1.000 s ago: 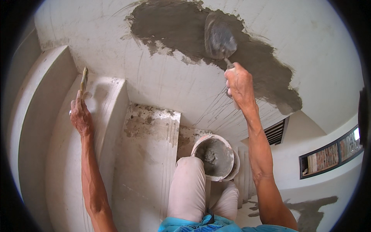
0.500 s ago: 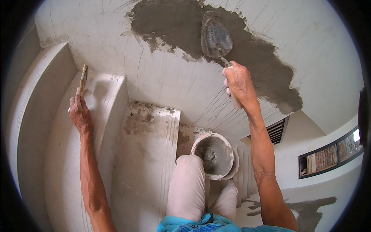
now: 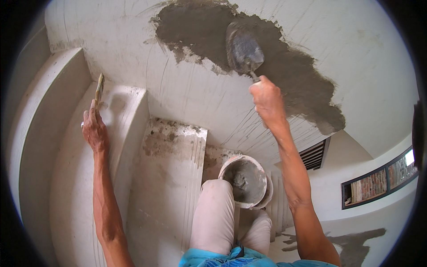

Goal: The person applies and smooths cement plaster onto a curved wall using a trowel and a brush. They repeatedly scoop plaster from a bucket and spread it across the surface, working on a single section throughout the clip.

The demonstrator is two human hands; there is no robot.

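My right hand (image 3: 268,100) is closed round the handle of a trowel (image 3: 244,48), whose rounded blade lies over a wide patch of wet grey mortar (image 3: 302,75) on the white wall. The blade is slightly blurred. On the left, my left hand (image 3: 94,131) grips a slim, mortar-stained brush (image 3: 99,88), seen nearly edge-on and pointing up toward the wall. That hand is over a pale stair step, close to where the step meets the wall. A bucket (image 3: 263,167) with grey mortar inside stands beside my knee.
Bare concrete steps (image 3: 171,178) with splashes climb to the left along the wall. A dark slatted vent (image 3: 315,154) and a dark-framed window opening (image 3: 378,180) are on the right. Below them, a dark wet stain (image 3: 356,244) spreads over the pale surface.
My right hand and the trowel have shifted slightly left and down across the mortar patch. The left hand with the brush stays nearly in place.
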